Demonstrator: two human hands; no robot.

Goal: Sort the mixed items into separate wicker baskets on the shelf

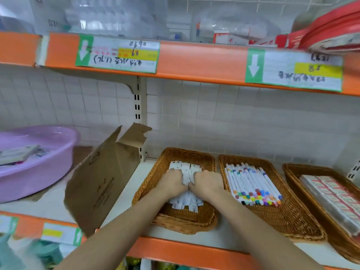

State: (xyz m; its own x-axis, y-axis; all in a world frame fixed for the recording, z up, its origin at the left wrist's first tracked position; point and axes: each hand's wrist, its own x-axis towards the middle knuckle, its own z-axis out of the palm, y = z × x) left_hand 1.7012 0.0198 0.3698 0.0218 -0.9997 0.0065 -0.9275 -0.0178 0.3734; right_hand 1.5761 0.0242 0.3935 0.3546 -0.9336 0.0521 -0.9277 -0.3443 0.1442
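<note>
White, flat, narrow packets (185, 172) with small dark markings lie bundled lengthwise in the leftmost wicker basket (148, 184), which sits on a pale shelf (124, 184) with an orange front edge. Both hands reach into this basket from below. The left hand (171, 182) and the right hand (207, 183) sit side by side, knuckles up, fingers curled around the middle of the bundle and gripping it between them. Packet ends stick out beyond the hands toward the back wall and also toward the viewer, just under the wrists. The bundle rests near the basket's centre, with bare woven floor showing along the front rim.

Just right of this basket, almost touching it, a second wicker basket (292, 221) holds white marker pens (251, 184) with coloured caps, laid in a neat row. A third wicker basket (288, 168) further right, partly cut off by the frame, holds flat clear packages (331, 199) with red and white print.

Left of the hands, a torn brown cardboard piece (101, 178) leans upright close to the first basket's left rim, with a narrow strip of shelf between them. Further left sits a lilac plastic tub (39, 168) holding mixed items. Overhead, an upper shelf's orange edge (194, 61) carries price labels (118, 55), well above the baskets.
</note>
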